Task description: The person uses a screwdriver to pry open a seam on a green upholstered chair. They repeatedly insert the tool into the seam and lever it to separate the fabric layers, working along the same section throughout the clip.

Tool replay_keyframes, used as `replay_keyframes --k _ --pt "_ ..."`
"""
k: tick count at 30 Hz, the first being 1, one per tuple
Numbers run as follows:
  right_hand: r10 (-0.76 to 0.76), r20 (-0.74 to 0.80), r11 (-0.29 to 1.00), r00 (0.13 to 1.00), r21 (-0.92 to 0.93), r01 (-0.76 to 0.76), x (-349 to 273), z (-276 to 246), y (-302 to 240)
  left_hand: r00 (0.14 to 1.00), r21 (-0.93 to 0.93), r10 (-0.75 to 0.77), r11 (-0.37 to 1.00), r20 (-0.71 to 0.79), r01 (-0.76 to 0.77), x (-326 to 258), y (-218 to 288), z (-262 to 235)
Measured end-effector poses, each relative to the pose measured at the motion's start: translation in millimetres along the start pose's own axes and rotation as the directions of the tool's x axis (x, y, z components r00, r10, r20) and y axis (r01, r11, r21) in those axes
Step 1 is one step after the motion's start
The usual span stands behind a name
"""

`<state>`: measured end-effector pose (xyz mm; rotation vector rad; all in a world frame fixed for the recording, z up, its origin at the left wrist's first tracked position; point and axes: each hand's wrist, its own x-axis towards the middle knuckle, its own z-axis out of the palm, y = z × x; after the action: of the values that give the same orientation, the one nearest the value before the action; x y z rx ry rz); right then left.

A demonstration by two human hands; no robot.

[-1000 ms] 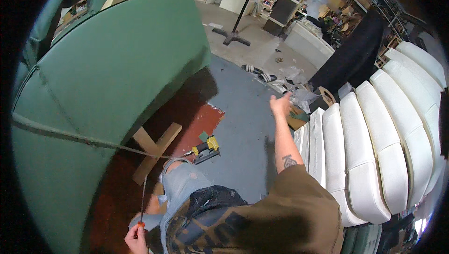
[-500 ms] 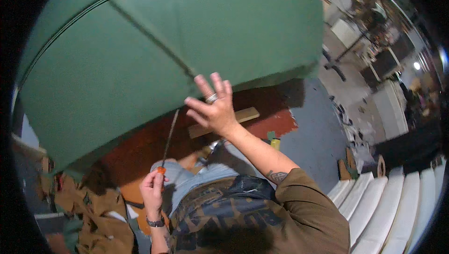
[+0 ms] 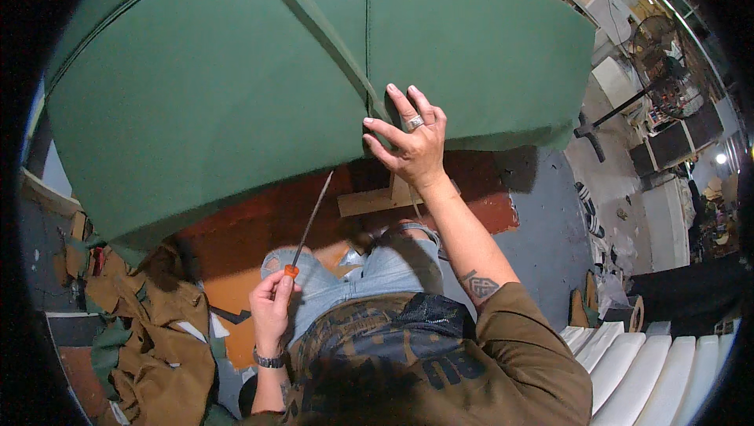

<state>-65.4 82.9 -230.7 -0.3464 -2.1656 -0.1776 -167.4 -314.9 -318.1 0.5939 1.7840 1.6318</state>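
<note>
My left hand (image 3: 271, 304) is closed around the orange handle of a long, thin-shafted tool (image 3: 312, 222). Its narrow tip points up toward the lower edge of a large green upholstered piece (image 3: 236, 104), a little short of touching it. Whether the tool is a screwdriver or an awl I cannot make out. My right hand (image 3: 416, 139), with a ring on one finger, rests fingers spread on the green cover beside a vertical stitched seam. A narrow green strip (image 3: 326, 37) slants down across the cover and ends at those fingers.
Under the piece lie a reddish-brown surface (image 3: 243, 222) and a wooden block (image 3: 369, 202). Brown fabric scraps (image 3: 161, 347) are heaped at lower left. White padded lengths (image 3: 644, 371) stand at lower right. A black floor fan (image 3: 667, 80) stands at far right.
The view has shifted, so the green piece sits further right. My right hand has come down onto the cover at the strip's end. My left hand keeps its hold on the tool.
</note>
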Motion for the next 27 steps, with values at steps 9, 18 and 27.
replay_keyframes --k 9,18,27 --pt "-0.049 -0.096 0.998 0.994 0.024 0.052 -7 20 19 0.936 0.356 0.350 0.881 -0.047 -0.311 30 56 20" --pt "0.035 -0.072 0.997 0.997 0.076 -0.029 -8 19 16 0.828 0.562 0.559 0.698 -0.040 -0.444 59 102 24" --pt "0.007 -0.129 0.997 0.992 0.075 0.003 -10 25 11 0.765 0.689 0.644 0.559 -0.008 -0.462 60 114 25"
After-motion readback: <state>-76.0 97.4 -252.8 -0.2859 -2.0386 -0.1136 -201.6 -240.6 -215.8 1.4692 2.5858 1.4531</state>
